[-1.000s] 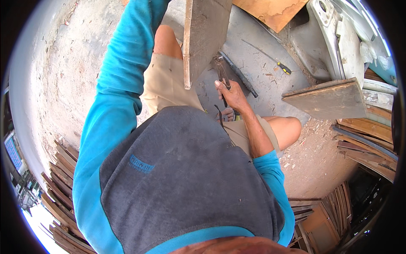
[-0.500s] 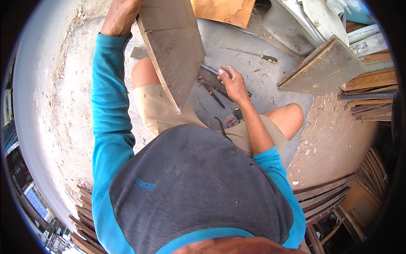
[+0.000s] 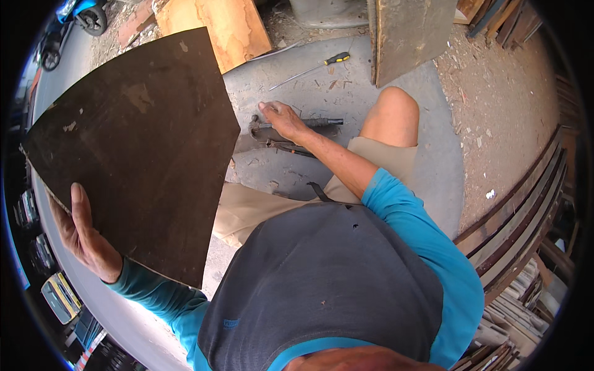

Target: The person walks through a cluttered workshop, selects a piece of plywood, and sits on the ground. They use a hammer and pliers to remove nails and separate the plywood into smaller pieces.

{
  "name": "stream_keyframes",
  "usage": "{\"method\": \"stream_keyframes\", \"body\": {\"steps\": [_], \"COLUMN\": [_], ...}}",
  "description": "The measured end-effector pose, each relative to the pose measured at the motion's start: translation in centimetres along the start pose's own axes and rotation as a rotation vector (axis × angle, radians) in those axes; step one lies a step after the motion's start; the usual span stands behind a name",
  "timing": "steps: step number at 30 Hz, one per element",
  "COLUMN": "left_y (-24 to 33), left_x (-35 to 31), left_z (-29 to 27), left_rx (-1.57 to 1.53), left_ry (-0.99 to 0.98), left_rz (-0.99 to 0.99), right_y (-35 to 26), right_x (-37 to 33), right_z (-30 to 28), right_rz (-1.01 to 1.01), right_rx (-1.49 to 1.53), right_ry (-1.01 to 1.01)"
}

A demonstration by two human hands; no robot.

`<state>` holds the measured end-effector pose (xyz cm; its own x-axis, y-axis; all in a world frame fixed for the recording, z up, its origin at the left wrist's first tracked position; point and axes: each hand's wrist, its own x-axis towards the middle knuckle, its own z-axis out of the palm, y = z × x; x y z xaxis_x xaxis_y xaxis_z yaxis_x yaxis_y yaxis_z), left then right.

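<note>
My left hand [image 3: 88, 238] grips a large dark-faced wooden board [image 3: 145, 148] by its lower left edge, thumb on the face and fingers behind it. The board is tilted up over my left leg, its broad, scuffed face toward me. My right hand [image 3: 284, 122] is over the grey ground sheet [image 3: 408, 179], its fingers stretched out and nothing visible in them. Just beneath and beside it lie a dark rod-like tool handle [image 3: 327, 122] and a pair of dark-handled pliers [image 3: 292, 148], partly covered by my hand and forearm.
Beyond my right hand lies a long screwdriver [image 3: 337, 59] with a yellow and black handle. A pale plywood sheet [image 3: 216, 31] is at the far side. Another board [image 3: 411, 40] stands near my right knee. Curved wooden slats [image 3: 516, 229] are at right; a motorbike [image 3: 93, 18] stands far left.
The board has swung left and turned its broad dark face toward me. My left hand has come down with it. My right hand stays low over the tools as the view shifts.
</note>
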<state>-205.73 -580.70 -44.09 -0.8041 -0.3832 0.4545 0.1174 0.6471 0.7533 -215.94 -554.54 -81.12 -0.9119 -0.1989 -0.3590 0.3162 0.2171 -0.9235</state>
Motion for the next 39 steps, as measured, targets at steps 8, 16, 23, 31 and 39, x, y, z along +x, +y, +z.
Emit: {"method": "stream_keyframes", "body": {"steps": [8, 16, 23, 31, 39], "left_y": [3.2, 12.4, 20.3, 20.4, 24.8], "left_x": [2.2, 8.4, 9.1, 9.3, 7.0], "left_z": [-2.3, 6.9, 14.0, 26.0, 39.8], "left_rx": [0.226, 0.037, 0.310, 0.135, 0.037], "left_ry": [0.056, -0.382, -1.026, -0.873, -1.016], "left_rz": [0.174, 0.557, 0.667, 0.656, 0.765], "right_y": [-3.7, -4.6, -2.5, -1.1, 1.5], "right_x": [-0.1, -0.9, -0.4, -0.1, -0.3], "right_z": [-4.1, -11.5, -17.8, -20.8, -24.6], "right_rz": [-0.045, -0.202, -0.226, -0.233, -0.005], "right_rx": [0.432, 1.189, 1.463, 1.493, 0.639], "right_ry": [0.274, 0.498, 0.731, 0.896, 1.589]}}
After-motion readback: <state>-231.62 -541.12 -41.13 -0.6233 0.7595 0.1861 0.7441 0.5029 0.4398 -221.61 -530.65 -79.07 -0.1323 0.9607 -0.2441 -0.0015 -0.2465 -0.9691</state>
